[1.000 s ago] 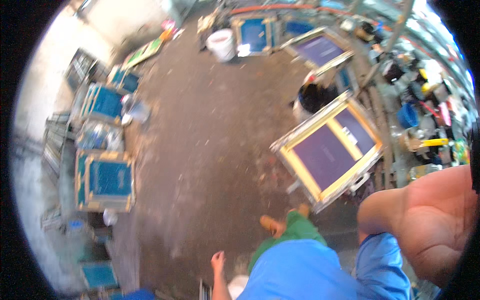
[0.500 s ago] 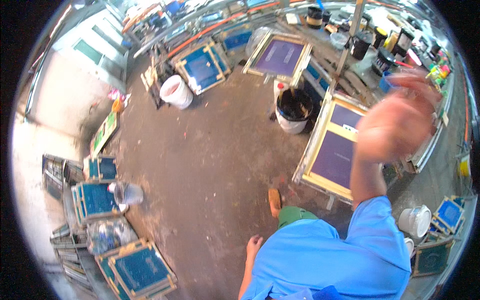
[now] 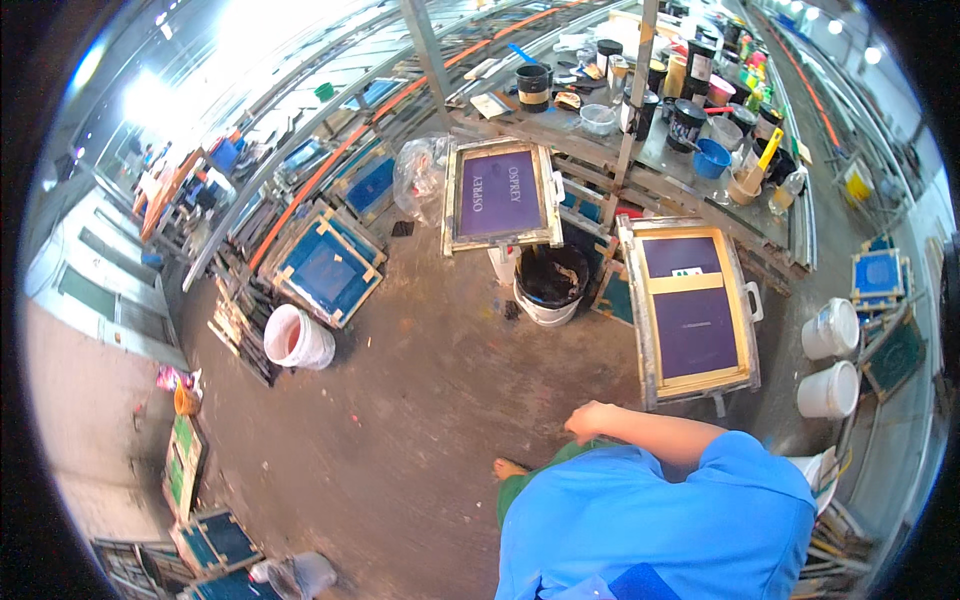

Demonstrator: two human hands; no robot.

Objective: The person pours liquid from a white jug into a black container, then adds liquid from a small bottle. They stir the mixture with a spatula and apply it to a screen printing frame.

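Observation:
My right hand (image 3: 590, 421) hangs in front of my body over the floor, its fingers loosely curled in, with nothing seen in it. The bent right arm comes from the blue shirt sleeve. My left hand is out of sight. Nearest to the right hand is a large screen-printing frame (image 3: 696, 330) with purple mesh and a pale wooden border, standing tilted to the right and a little farther off. A second purple printing frame (image 3: 500, 196) stands farther away, above a white bucket (image 3: 546, 314) with a dark, stained inside.
A pinkish-white bucket (image 3: 300, 338) stands beside a blue printing frame (image 3: 328, 268) at the left. A bench (image 3: 740, 215) at the back right bears ink tubs, a blue bowl (image 3: 712, 158) and bottles. White lidded pails (image 3: 828, 390) stand at the right. More frames lean at the lower left.
My right hand has come down from high at the right to in front of my body. The left hand has gone out of view. The view has turned toward the bench.

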